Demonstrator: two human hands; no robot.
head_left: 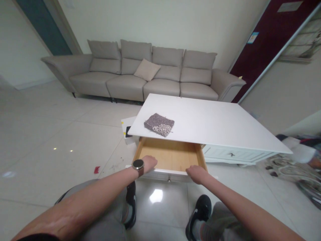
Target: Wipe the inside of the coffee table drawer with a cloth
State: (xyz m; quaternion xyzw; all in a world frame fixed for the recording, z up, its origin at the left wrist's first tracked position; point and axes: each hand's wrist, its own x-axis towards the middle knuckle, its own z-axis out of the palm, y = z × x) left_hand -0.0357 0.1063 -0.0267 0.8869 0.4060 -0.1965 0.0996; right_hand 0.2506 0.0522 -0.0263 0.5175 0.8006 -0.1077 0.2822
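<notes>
A white coffee table has its left drawer pulled out, showing an empty wooden bottom. My left hand, a watch on its wrist, curls over the drawer's white front edge near its left end. My right hand grips the same front edge near its right end, fingers folded over it. A folded grey patterned cloth lies on the tabletop just above the open drawer.
A second, closed drawer sits to the right. A beige sofa stands behind the table. A white box lies on the floor by the table's left corner. Clutter lies at the right. My black shoes rest on glossy tiles.
</notes>
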